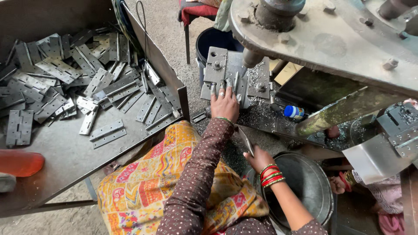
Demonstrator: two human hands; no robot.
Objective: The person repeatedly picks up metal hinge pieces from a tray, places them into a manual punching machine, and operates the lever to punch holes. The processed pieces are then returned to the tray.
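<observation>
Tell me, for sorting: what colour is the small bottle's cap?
Blue, on the small bottle; head view.

Gritty concrete floor (pixel 170 30), daylight (metal shavings scattered), dark bucket (pixel 211 39).

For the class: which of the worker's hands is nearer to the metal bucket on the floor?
Right. The right hand, holding a metal piece, is just above the bucket rim; the left hand rests farther up on the press bed.

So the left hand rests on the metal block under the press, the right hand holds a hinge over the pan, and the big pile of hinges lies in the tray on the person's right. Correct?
Not quite. The head view shows the pile of hinges in the tray on the person's left, not right. The rest holds: left hand on the metal block, right hand holding a hinge over the pan.
</observation>
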